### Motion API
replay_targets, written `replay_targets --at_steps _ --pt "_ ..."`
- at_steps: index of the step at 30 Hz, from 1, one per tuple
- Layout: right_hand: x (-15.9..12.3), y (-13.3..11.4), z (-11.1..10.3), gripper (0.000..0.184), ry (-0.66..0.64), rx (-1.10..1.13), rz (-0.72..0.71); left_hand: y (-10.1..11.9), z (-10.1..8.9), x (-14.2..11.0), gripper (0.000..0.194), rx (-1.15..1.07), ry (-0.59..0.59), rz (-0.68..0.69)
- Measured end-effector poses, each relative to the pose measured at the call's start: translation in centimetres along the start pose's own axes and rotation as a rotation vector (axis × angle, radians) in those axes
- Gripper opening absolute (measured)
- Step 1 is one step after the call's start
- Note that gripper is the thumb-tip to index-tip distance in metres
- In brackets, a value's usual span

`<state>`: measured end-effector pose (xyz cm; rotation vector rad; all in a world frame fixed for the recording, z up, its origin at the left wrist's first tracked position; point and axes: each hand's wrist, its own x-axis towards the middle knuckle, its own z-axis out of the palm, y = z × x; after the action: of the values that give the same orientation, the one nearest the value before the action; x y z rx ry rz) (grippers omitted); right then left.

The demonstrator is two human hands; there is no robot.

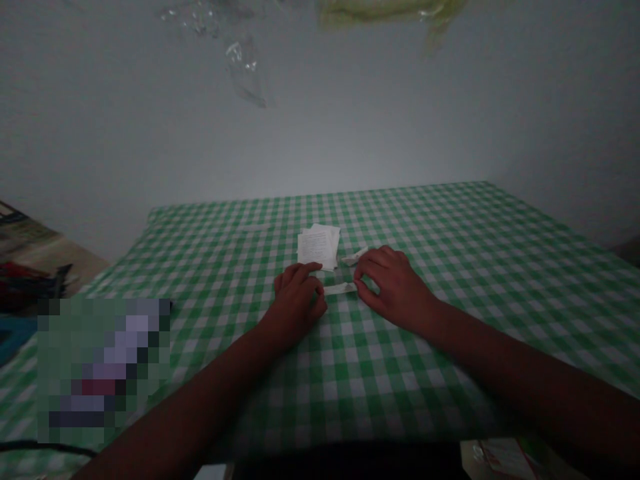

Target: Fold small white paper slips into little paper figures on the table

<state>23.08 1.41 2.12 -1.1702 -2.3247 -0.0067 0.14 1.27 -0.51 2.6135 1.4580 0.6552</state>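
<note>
A narrow white strip of folded paper [340, 289] stretches between my two hands, low over the checked cloth. My left hand [299, 297] pinches its left end, with the index finger extended toward the paper stack. At the strip's right end, my right hand [387, 283] grips it between thumb and fingers. Just beyond my left hand lies a small stack of printed paper sheets [318, 247], slightly fanned. Another folded paper piece [355, 257] rests beside my right hand's fingers, partly hidden by them.
A green and white checked tablecloth [425, 220] covers the table, which meets a pale wall [350, 133]. On the left lies a pixelated, unrecognisable object [115, 360], with a dark cable [45, 447] near it. Clear plastic [247, 70] hangs on the wall.
</note>
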Motion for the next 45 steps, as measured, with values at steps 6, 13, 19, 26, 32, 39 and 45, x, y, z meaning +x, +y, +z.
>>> replay_targets --at_steps 6,13,19,26,32,39,45 --pt "-0.2 0.5 1.3 0.007 -0.205 0.047 0.015 -1.1 0.7 0.2 0.004 0.017 -0.066 -0.057" --pt "-0.2 1.3 2.9 0.008 -0.175 0.106 0.022 -1.0 0.7 0.2 0.007 0.021 -0.120 -0.043" --pt "-0.1 2.1 3.8 0.012 -0.113 0.216 0.006 -1.1 0.8 0.3 0.007 0.013 -0.110 -0.040" --pt "-0.1 2.1 3.8 0.011 -0.110 0.291 -0.046 -0.8 0.9 0.4 0.010 -0.007 -0.087 -0.058" --pt "-0.2 1.9 4.0 0.008 -0.049 0.266 0.005 -0.8 1.0 0.6 0.005 -0.058 -0.064 -0.047" --pt "-0.2 1.8 4.0 0.006 -0.063 0.238 0.024 -1.1 1.0 0.7 0.006 -0.086 -0.057 -0.065" --pt "-0.2 1.8 3.9 0.006 -0.082 0.242 0.066 -0.9 0.3 0.9 0.011 -0.104 -0.128 -0.060"
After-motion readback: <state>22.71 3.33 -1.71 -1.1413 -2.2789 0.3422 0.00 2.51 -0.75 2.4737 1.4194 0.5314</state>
